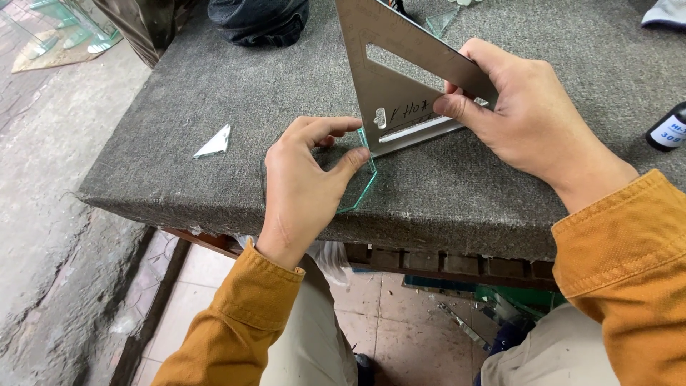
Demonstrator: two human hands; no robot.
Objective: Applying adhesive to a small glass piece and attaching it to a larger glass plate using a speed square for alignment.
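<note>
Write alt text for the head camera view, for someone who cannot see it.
A person's left hand presses a small clear glass piece flat on a grey felt-covered workbench, while the right hand holds a metal triangular square against it. A small triangular glass offcut lies to the left.

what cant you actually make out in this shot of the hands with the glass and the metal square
Head view, the only one:
- Glass piece: the left hand covers most of it; only its greenish right edge shows, so its full outline is unclear.
- Metal triangular square: its top is cut off by the frame edge, and the right hand hides its right corner.
- Dark bottle: cut off by the right edge.
- Dark bundle: cut off at the top.
</note>
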